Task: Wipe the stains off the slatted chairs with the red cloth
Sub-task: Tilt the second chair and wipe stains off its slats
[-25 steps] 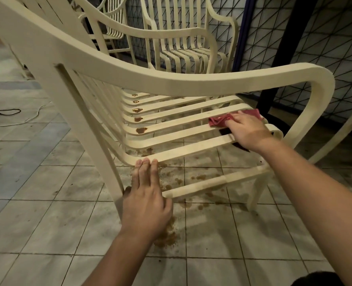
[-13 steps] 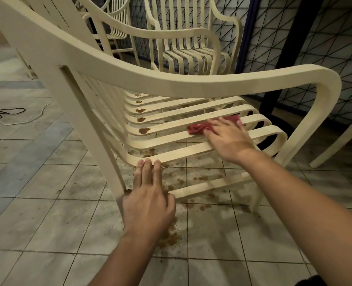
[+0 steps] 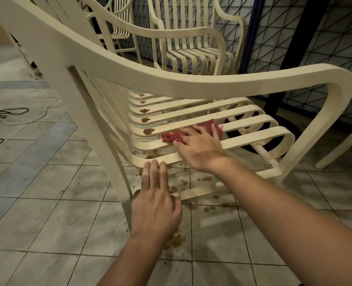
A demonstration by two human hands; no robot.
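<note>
At nine o'clock in my view, loose cables (image 3: 6, 112) lie on the tiled floor (image 3: 37, 213), well apart from the work. My left hand (image 3: 156, 205), at six o'clock, is released and flat, with straight fingertips touching the nearest slat of the chair (image 3: 171, 79). I judge it steadies the seat against the push of wiping. Brown drips (image 3: 175, 242) mark the floor beneath it. A row of brown stains (image 3: 148, 131) on the slats by the backrest is not yet wiped. The nearest one is just beside the red cloth (image 3: 170, 137), at its ten o'clock, and is likely next. The cloth lies bunched across the near slats. My right hand (image 3: 200, 149) presses it down with spread, nearly straight fingers, unclenched, so the palm drives it. A second chair (image 3: 191, 48) waits at twelve o'clock.
</note>
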